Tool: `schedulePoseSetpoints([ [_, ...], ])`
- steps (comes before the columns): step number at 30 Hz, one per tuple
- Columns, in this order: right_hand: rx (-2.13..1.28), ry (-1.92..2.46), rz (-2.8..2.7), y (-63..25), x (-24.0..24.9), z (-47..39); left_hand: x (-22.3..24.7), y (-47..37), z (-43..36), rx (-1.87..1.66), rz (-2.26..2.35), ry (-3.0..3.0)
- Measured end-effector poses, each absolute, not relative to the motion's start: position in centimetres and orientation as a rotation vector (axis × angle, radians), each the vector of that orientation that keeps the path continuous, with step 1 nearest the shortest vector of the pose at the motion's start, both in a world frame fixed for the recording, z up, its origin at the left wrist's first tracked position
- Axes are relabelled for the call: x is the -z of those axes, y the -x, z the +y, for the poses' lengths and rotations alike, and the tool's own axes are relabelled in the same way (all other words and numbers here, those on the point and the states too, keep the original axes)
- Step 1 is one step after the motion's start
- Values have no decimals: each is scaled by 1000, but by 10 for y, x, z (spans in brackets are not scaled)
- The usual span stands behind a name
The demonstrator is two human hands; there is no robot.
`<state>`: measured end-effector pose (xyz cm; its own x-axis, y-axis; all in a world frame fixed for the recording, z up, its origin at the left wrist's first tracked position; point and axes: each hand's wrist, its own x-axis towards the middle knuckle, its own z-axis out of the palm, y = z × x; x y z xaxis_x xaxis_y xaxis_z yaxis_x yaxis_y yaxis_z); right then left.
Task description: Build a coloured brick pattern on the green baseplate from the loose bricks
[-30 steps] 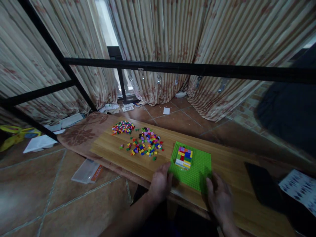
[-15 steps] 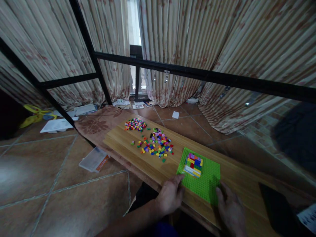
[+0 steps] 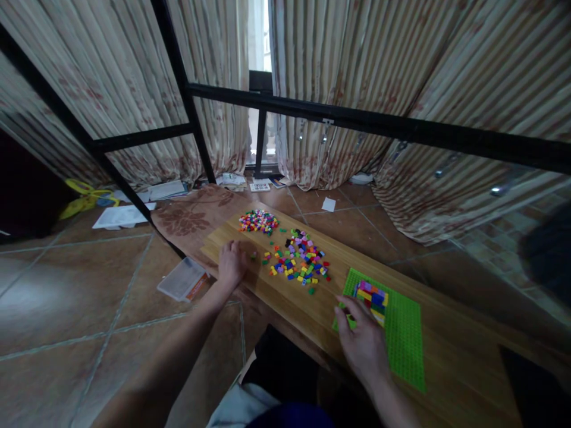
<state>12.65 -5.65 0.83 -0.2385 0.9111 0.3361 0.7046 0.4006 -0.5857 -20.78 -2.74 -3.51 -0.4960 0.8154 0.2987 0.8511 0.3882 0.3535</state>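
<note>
My left hand (image 3: pixel 232 263) is over the left part of the wooden board, beside a small green and pink piece (image 3: pixel 254 255); its fingers are bent down, and whatever they hold is too small to tell. My right hand (image 3: pixel 362 333) reaches over the left edge of the green baseplate (image 3: pixel 407 333), thumb and forefinger apart, nothing visible between them. Its fingers partly cover the block of coloured bricks (image 3: pixel 373 297) on the baseplate. Loose bricks (image 3: pixel 298 258) lie spread on the board between my hands, with a heap of smaller pieces (image 3: pixel 259 221) behind them.
The wooden board (image 3: pixel 285 303) rests on a brown cloth (image 3: pixel 178 217). A clear plastic box (image 3: pixel 182 279) lies on the tiled floor at left. A black metal frame (image 3: pixel 321 112) runs across behind, before striped curtains. A dark flat object (image 3: pixel 530 380) is at the board's right end.
My left hand has moved from the baseplate's edge left to the board's far part. My right hand has moved from the baseplate's right edge to its left side. The view has shifted slightly.
</note>
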Motion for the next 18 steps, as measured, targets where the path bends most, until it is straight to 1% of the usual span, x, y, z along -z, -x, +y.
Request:
schedulePoseSetpoints([
  [3, -446, 1470, -2061, -96, 11, -48, 44, 213, -16, 565, -2504, 1541],
  [8, -381, 1615, -2014, -68, 38, -29, 47, 207, -13, 488, -2473, 1544],
  [15, -575, 1445, -1937, -25, 38, -25, 42, 205, -13, 476, -2512, 1540],
  [18, -568, 1365, -1932, -16, 31, -15, 43, 205, -14, 495, -2519, 1533],
])
